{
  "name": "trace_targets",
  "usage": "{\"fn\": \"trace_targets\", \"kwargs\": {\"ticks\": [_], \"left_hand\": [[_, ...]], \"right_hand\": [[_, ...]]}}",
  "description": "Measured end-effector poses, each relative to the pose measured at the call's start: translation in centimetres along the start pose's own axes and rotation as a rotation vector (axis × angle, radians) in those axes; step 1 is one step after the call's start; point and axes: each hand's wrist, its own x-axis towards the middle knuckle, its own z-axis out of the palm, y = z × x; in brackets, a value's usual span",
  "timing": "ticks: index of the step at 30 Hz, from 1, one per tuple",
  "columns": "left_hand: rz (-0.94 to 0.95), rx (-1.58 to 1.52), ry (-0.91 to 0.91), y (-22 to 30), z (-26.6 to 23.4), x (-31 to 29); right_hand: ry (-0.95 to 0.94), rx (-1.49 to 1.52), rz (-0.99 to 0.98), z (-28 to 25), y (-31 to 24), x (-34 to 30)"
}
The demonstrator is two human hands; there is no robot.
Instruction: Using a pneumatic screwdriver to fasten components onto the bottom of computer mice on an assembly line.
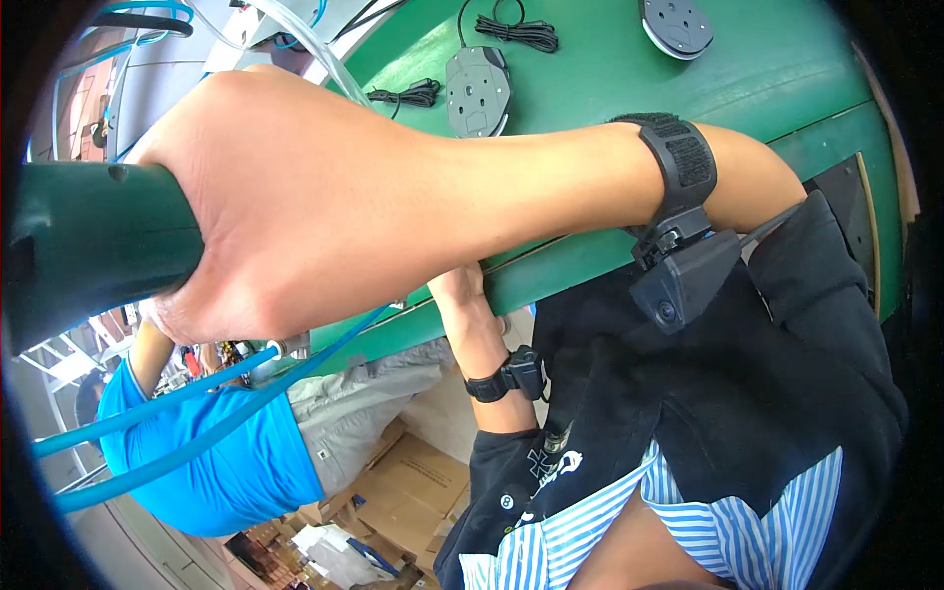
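My right hand (265, 211) reaches across to the left, large and close in the head view. It is wrapped round a thick dark green cylinder (108, 231) with a small hole near its end; the fingertips are mostly hidden on the far side. My left hand (458, 283) is at the near edge of the green table (590, 84), mostly covered by my right forearm, so its fingers do not show. Beyond my right forearm, a dark grey computer mouse (479, 93) lies underside up with a tied black cable (413, 93).
Another dark mouse (677, 27) lies farther right, with a bundled cable (516, 34) between. Blue hoses (197, 442) cross at lower left. A person in a blue shirt (211, 452) stands beyond them. Cardboard boxes (413, 487) and a clear tube (320, 49) also show.
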Motion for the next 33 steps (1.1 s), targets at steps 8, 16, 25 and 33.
{"fn": "trace_targets", "kwargs": {"ticks": [8,16,25,33], "left_hand": [[-0.103,-0.118,-0.044,0.7,1.0,2.1],[-0.005,-0.146,-0.022,7.9,4.0,8.0],[0.045,-0.197,-0.041,8.6,3.1,11.7],[0.056,-0.195,-0.055,10.1,5.0,13.8]], "right_hand": [[0.073,0.018,0.046,-1.8,3.4,1.6],[-0.041,0.057,-0.034,-0.6,4.5,10.5],[-0.186,0.113,0.125,-0.6,5.0,14.3],[-0.201,0.043,0.073,-0.4,7.1,17.0]]}}
